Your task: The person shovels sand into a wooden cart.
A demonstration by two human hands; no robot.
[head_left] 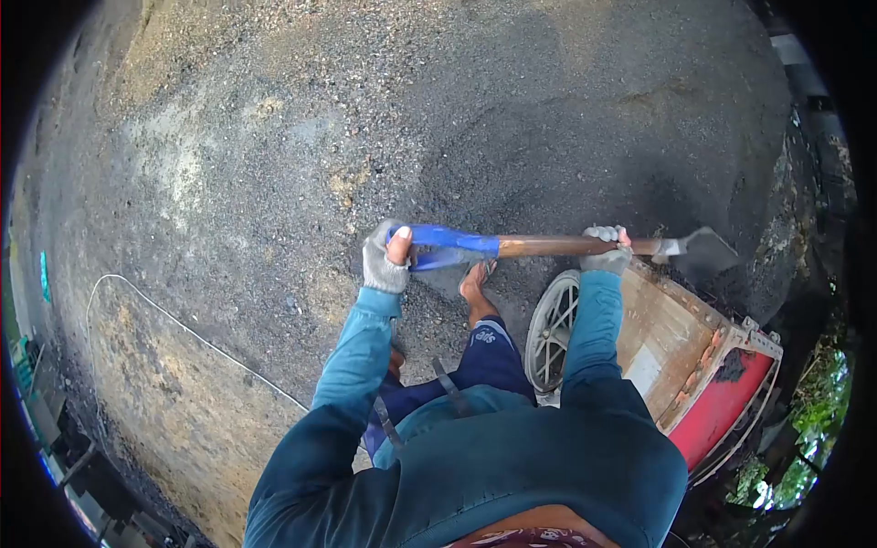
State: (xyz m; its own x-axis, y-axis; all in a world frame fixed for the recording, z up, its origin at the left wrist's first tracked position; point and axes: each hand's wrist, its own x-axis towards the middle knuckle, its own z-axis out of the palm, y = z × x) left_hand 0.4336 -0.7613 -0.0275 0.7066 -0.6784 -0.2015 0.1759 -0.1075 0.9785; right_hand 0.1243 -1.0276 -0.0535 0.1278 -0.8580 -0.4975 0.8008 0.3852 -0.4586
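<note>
A shovel (559, 246) lies crosswise in front of me, its blade (711, 248) pointing to the right. My left hand (384, 256), in a grey knit glove, is closed round the blue D-shaped handle (454, 239). Farther along, my right hand (610, 249), gloved too, is wrapped round the brown wooden shaft near the blade. The blade is above dark gravel beyond the far end of a cart (681, 333). Whether any gravel lies on it I cannot make out.
The cart stands close on my right, with a spoked wheel (552, 331) and a red panel (722, 411). Dark gravel (384, 128) spreads ahead. A thin pale line (201, 338) curves over the ground at left. My bare foot (475, 281) shows below the shaft. Greenery (813, 411) borders the right.
</note>
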